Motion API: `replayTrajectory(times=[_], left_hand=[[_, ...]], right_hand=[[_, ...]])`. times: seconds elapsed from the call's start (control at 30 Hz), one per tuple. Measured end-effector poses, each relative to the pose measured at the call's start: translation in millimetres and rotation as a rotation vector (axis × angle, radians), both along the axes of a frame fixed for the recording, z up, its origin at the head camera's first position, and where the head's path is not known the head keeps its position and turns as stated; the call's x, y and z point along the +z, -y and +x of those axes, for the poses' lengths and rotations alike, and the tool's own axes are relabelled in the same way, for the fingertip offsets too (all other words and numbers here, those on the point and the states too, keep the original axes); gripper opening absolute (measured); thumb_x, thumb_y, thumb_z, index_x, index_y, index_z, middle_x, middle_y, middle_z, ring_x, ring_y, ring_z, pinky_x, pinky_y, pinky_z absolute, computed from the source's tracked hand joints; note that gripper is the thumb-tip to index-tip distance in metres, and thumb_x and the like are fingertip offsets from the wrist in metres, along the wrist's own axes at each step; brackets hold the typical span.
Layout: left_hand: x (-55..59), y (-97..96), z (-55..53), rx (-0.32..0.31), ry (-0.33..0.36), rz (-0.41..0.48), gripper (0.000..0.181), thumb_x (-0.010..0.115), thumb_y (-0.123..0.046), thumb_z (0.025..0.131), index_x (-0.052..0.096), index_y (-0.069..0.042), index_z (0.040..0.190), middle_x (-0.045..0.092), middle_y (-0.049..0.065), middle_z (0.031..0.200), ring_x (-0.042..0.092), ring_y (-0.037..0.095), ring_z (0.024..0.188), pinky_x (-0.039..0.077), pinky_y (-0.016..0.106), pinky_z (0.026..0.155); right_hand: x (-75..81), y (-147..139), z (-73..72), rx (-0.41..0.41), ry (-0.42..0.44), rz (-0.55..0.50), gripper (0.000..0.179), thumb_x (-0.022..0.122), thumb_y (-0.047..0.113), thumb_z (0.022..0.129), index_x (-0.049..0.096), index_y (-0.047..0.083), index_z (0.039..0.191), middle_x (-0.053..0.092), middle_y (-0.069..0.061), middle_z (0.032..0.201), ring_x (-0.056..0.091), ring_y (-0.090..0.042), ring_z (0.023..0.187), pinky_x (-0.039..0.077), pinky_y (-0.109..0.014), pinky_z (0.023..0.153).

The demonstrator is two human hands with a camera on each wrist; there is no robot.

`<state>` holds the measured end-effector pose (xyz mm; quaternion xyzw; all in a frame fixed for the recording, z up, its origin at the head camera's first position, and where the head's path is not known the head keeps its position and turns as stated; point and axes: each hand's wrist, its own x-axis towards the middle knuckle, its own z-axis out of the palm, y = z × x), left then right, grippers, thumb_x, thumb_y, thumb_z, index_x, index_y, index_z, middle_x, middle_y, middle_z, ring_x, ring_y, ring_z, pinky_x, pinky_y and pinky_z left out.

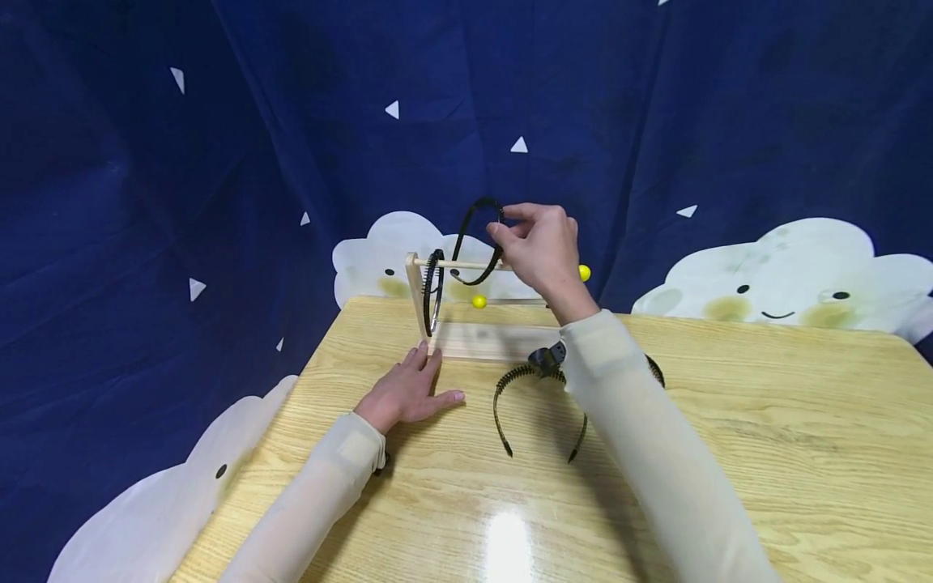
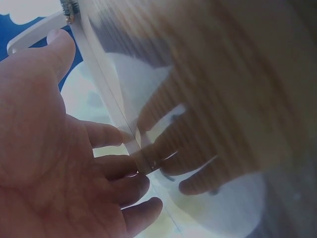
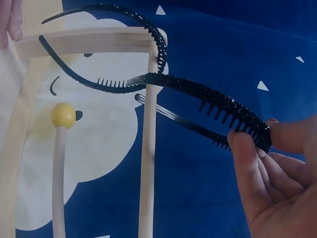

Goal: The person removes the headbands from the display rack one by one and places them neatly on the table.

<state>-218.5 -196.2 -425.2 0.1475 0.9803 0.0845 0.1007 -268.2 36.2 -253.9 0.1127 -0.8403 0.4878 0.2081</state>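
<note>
My right hand pinches a black glittery toothed headband between thumb and fingers. In the right wrist view, the ends of this headband reach the upper rod of a wooden rack, one on either side. A second black headband hangs on that rod near the left upright. Low on the left, my left hand lies on the table with spread fingers, its fingertips at the left end of the rack's base. In the left wrist view its palm shows, holding nothing.
On the table, a headband with a dark bow lies in front of the rack. Another dark headband is mostly hidden behind my right forearm. Yellow balls cap rod ends. A blue cloud-patterned curtain hangs behind.
</note>
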Motion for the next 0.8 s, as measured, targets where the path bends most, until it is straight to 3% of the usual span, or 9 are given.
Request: replayTrajectory(times=[0.23,0.8], left_hand=[[-1.9,0.1,-1.0,0.0,0.002,-0.009,0.098,0.045,-0.074,0.094,0.023,-0.007,0.16,0.007,0.021,0.165,0.014,0.039,0.15,0.026,0.055,0.116],[-3.6,0.6,-2.0,0.005,-0.013,-0.011,0.099,0.046,-0.075,0.092,0.024,-0.008,0.16,0.007,0.021,0.165,0.017,0.042,0.149,0.027,0.056,0.115]], right_hand=[[2.5,-8.2,1.4,0.003,0.039,-0.047,0.039,0.073,0.026,0.094,0.07,0.009,0.129,0.074,-0.002,0.082,0.07,-0.011,0.061,0.058,-0.028,0.061],[2.0,-26.7,3.0,0.039,0.073,-0.127,0.037,0.072,0.024,0.095,0.07,0.008,0.129,0.076,-0.007,0.092,0.074,-0.024,0.071,0.059,-0.026,0.065]])
